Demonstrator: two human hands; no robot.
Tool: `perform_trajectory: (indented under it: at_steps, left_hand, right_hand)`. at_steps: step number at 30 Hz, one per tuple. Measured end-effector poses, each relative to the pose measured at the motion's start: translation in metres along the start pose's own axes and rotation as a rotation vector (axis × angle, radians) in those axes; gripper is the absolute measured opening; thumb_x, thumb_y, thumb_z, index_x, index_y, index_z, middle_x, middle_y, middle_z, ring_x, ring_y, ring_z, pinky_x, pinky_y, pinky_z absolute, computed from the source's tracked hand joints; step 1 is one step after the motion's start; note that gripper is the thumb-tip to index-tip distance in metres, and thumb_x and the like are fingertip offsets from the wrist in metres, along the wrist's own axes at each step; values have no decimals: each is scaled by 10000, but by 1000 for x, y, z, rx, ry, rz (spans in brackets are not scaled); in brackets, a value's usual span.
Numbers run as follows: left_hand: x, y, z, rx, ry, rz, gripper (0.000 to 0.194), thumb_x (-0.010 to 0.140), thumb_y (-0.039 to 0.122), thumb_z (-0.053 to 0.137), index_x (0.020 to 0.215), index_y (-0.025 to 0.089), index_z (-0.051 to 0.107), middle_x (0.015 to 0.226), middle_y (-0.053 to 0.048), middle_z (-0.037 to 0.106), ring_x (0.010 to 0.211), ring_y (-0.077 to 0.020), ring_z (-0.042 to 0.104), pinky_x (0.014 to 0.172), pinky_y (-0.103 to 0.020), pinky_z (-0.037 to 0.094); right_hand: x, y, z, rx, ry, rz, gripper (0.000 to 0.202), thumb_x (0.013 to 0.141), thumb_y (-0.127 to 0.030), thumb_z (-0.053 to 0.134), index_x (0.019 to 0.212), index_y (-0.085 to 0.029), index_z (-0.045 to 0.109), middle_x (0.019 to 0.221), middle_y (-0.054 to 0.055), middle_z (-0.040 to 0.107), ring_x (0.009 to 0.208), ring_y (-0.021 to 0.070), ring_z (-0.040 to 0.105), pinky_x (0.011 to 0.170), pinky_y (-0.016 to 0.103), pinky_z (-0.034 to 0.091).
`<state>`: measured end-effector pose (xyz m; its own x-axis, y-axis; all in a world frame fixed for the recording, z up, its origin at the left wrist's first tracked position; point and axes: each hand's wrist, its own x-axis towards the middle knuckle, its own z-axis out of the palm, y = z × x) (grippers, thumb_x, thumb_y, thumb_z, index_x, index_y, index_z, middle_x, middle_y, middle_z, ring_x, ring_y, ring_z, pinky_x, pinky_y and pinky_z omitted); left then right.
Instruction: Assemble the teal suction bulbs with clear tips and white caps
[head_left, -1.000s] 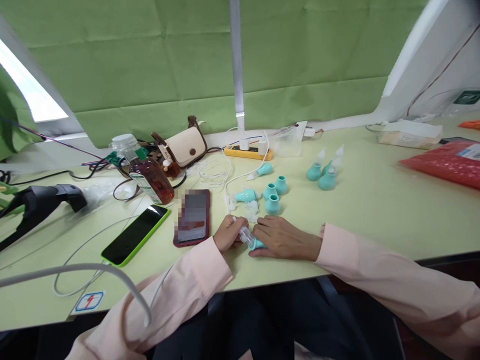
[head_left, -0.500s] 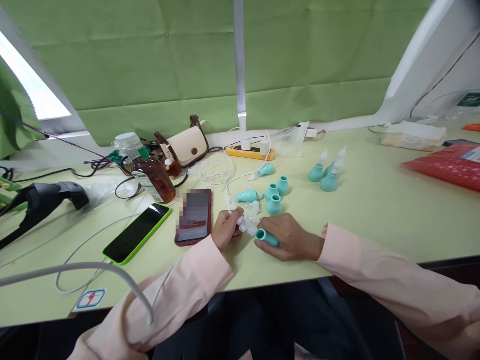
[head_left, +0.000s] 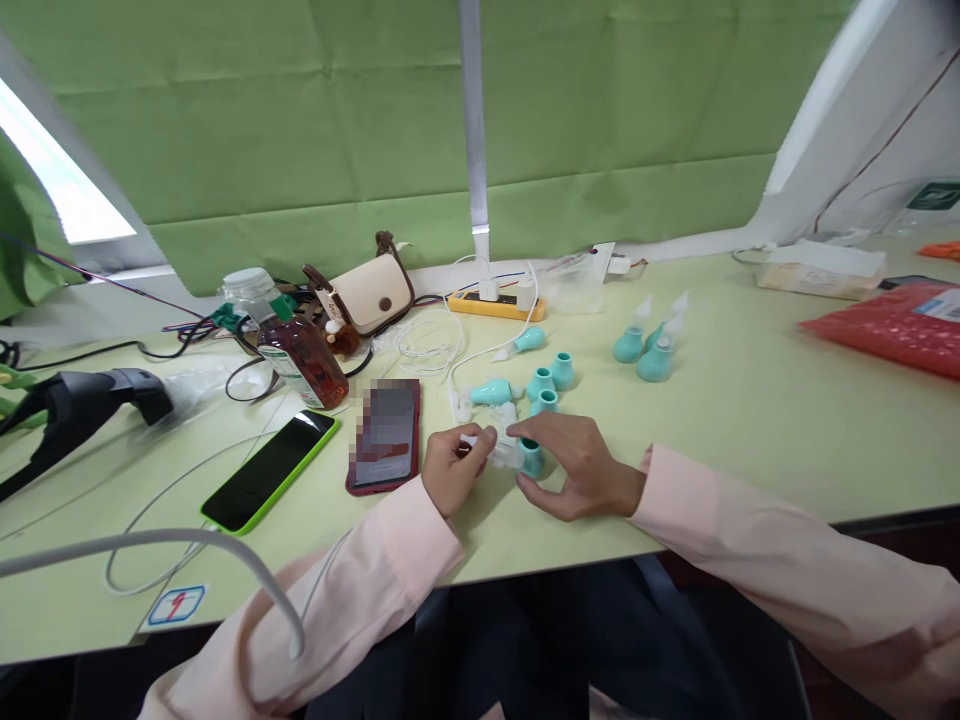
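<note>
My left hand (head_left: 452, 468) is closed with thumb and finger pinched on a small translucent plastic nozzle (head_left: 472, 440), mostly hidden by the fingers. My right hand (head_left: 574, 465) has its thumb and fingers apart around a teal rubber bulb (head_left: 531, 460), which stands upright on the table with its mouth up; contact is hard to tell. Between the hands lies a pile of clear plastic pieces (head_left: 507, 450). Just behind are more open bulbs (head_left: 561, 370) and a teal bulb lying on its side (head_left: 491, 391). Farther right stand several bulbs with pointed clear tips (head_left: 655, 360).
To the left are a red-cased phone (head_left: 384, 437), a green-cased phone (head_left: 270, 472) and a bottle of brown liquid (head_left: 304, 360). A cream bag (head_left: 373, 292) and a yellow power strip (head_left: 496, 305) sit at the back. On the right lies a red packet (head_left: 892, 328).
The teal bulb, gripped tilted in my right hand before, now stands upright on the table, and the right fingers have spread. My left hand stays near the clear pieces.
</note>
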<state>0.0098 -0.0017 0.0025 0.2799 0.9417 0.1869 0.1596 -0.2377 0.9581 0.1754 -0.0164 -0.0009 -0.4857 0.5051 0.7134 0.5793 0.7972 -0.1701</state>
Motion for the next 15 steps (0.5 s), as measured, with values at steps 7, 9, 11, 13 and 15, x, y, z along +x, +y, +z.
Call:
perform_trajectory:
  at_steps: [7,9,11,13,15]
  left_hand:
    - [-5,2,1,152,-58,123,365,754,358,451,455,149,465,414,50,329,420,-72,285,432,-209,223]
    - [-4,0,2,184,-73,138,355,737,353,478,444,151,478,410,52,314,422,-75,274,438,-212,217]
    - [-5,-2,2,206,-95,147,331,712,339,513,438,154,489,405,50,333,420,-76,284,448,-215,222]
    - [-5,-2,3,214,-111,150,306,699,323,527,442,158,500,407,45,365,417,-78,296,460,-217,230]
    - [-6,-3,3,207,-115,144,308,702,316,518,436,162,495,412,42,371,419,-81,292,471,-221,232]
  right_hand:
    - [5,-1,2,-7,-178,-79,246,779,-344,466,884,-128,520,891,94,558,888,217,458,715,353,427]
    - [4,-2,3,-17,-217,-91,261,789,-347,456,908,-122,511,947,106,535,956,237,408,764,385,408]
    - [3,-2,4,-22,-237,-100,262,795,-340,452,914,-113,504,973,116,517,983,245,374,792,404,391]
    - [3,-3,4,-18,-250,-106,244,803,-326,442,902,-111,502,961,118,507,978,242,362,803,413,381]
    - [3,-3,4,0,-267,-103,227,812,-312,428,907,-118,496,942,112,498,967,234,356,810,419,374]
